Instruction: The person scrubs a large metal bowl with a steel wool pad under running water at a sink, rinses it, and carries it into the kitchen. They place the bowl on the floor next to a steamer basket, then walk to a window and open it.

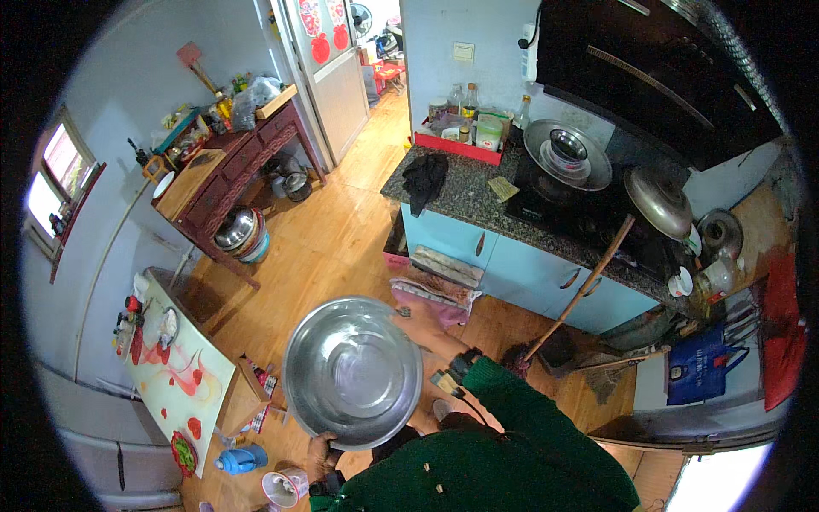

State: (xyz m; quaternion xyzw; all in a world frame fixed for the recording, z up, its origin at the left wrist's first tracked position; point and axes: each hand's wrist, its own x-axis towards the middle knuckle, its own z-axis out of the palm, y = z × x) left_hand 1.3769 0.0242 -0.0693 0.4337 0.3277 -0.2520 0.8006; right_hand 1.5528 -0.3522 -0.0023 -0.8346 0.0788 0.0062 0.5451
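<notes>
A large, round stainless steel basin (355, 374) is held between my two hands, its shiny inside facing up with nothing visible in it. My left hand (322, 453) grips the rim at the lower left, its fingers partly hidden. My right hand (419, 326) holds the upper right rim, with a ring on one finger. Both wrists carry dark bands, and the sleeves are green. Beneath the basin lies the wooden-look floor (307, 256).
A granite counter (448, 185) with blue cabinets stands at the right, a wooden-handled broom (576, 294) leaning on it. At left are a patterned table (176, 365), a dark red desk (240, 166), a blue bottle (242, 459) and a waste bin (285, 488).
</notes>
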